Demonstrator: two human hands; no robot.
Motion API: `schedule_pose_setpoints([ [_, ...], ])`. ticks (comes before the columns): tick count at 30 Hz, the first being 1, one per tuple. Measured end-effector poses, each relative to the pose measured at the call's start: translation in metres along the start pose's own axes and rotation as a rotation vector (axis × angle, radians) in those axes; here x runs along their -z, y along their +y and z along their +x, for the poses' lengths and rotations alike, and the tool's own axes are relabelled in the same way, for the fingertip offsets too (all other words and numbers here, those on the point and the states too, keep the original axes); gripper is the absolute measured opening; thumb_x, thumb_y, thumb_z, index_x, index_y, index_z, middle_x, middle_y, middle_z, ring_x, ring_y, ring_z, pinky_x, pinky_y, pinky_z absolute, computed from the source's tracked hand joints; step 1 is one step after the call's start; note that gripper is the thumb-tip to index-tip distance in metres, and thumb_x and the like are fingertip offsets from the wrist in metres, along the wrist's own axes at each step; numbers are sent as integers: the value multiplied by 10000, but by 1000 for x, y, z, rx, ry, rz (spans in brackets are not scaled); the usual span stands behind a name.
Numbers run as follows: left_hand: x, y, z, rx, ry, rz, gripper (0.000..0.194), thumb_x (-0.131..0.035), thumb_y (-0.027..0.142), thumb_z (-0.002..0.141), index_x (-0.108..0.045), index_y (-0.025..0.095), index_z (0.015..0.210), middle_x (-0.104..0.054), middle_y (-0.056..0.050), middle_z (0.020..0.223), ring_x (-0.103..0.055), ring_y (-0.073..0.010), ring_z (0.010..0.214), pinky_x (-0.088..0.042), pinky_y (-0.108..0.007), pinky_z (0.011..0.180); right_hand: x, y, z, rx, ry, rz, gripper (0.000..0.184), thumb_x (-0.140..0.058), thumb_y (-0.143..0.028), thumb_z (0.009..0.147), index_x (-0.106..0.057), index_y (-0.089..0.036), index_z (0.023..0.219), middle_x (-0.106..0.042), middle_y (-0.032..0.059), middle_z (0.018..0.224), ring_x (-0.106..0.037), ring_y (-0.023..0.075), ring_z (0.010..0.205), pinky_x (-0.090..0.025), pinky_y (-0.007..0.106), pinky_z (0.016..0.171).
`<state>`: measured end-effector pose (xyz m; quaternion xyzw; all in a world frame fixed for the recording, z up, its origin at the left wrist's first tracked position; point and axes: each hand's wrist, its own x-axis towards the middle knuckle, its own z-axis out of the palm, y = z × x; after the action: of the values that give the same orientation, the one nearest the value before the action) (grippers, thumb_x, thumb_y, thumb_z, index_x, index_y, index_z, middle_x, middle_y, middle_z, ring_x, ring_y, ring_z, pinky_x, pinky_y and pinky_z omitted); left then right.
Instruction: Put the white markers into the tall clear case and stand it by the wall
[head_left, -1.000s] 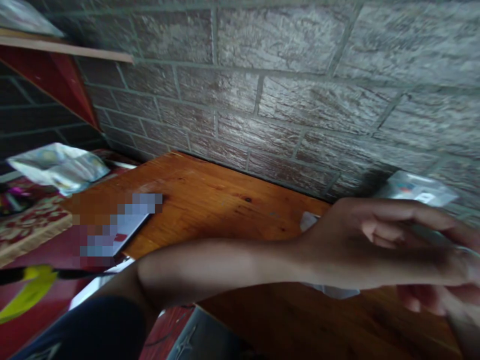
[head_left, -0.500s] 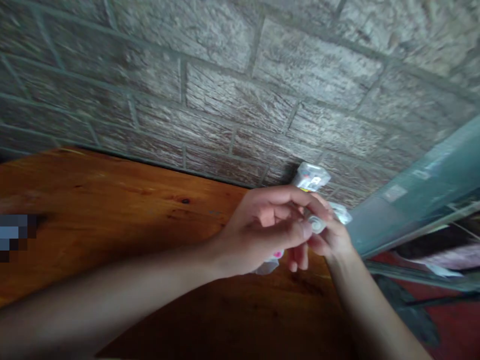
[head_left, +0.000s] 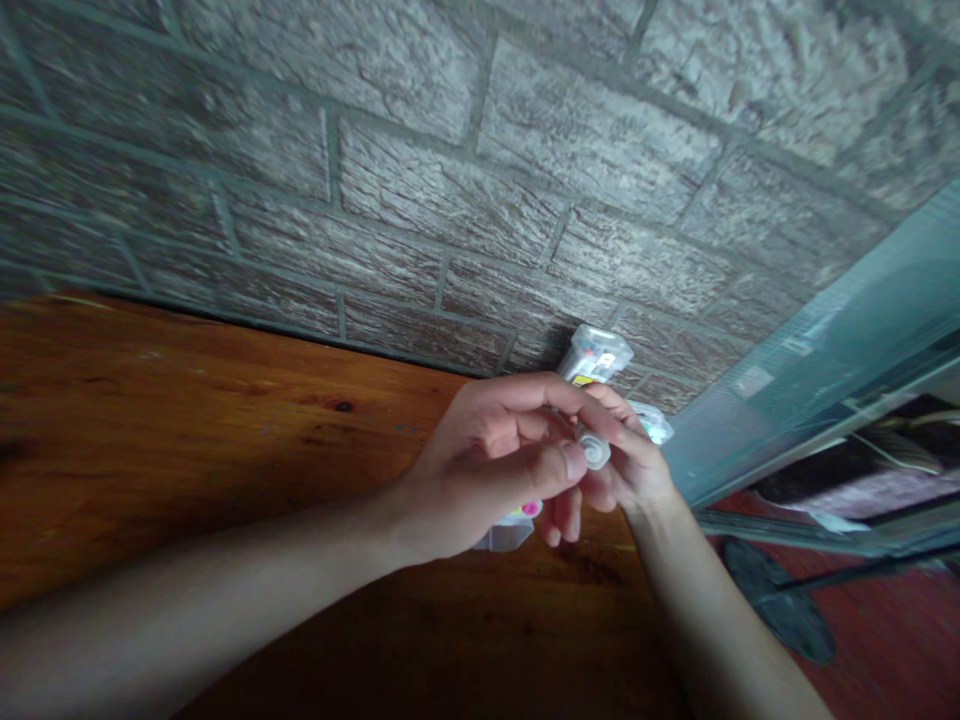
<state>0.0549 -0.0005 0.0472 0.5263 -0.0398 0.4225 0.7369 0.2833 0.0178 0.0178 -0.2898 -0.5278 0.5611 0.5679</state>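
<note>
My left hand [head_left: 502, 465] pinches a small translucent white piece [head_left: 595, 450] between thumb and forefinger. Its round, ringed end faces me, and the rest of it is hidden by fingers, so I cannot tell its kind. Close against it from the other side is my right hand [head_left: 637, 465], its fingers bent around the same piece and partly covered by the left. Below my left hand, a clear plastic box [head_left: 504, 537] with a pink round item [head_left: 531, 509] in or on it rests on the wooden table [head_left: 225, 410], mostly covered by the hand.
Behind my hands, a clear plastic container [head_left: 600, 350] with a yellow patch stands by the stone-block wall [head_left: 517, 190]. Another clear package [head_left: 651, 422] lies to its right. A greenish glassy panel [head_left: 750, 385] borders the right side, with a dark round base [head_left: 780, 600] on the red floor beyond.
The view has swung a little to the right, so everything sits further left. My hands keep nearly the same grip on the small white piece.
</note>
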Motion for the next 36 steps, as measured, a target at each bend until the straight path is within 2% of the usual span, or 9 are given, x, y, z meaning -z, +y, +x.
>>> schedule_pose_setpoints([
  [16,-5,5,1,53,59,66,199,-816,305,936,-716,146,1000,-754,-41,756,-652,-96,530,-540,-184,498,4,1,0,11,10,-68,311,-971,-443,744,-800,-280,946,-652,-34,675,-590,131,561,-516,221,489],
  [22,-4,6,3,57,82,8,215,-734,357,959,-732,143,975,-761,-59,730,-661,-121,508,-540,-209,486,6,0,1,4,9,-84,310,-964,-447,749,-785,-287,945,-650,-44,676,-592,131,556,-529,230,506],
  [28,-3,5,4,54,74,5,224,-743,356,939,-738,138,991,-772,-70,742,-668,-130,511,-548,-219,497,4,0,0,-1,27,-52,311,-971,-411,734,-785,-271,941,-710,-28,764,-623,125,581,-552,223,508],
  [31,-3,5,3,57,74,-7,229,-738,359,944,-742,137,999,-776,-74,745,-672,-133,516,-554,-224,508,3,-1,0,-17,34,-34,310,-985,-381,713,-792,-269,930,-707,-27,737,-615,125,565,-552,222,498],
  [36,-3,5,1,66,78,-11,229,-743,360,935,-743,139,998,-775,-74,750,-672,-136,515,-547,-223,507,3,-1,-1,-17,29,-55,302,-972,-401,741,-779,-275,936,-718,-20,802,-644,122,605,-561,208,512],
])
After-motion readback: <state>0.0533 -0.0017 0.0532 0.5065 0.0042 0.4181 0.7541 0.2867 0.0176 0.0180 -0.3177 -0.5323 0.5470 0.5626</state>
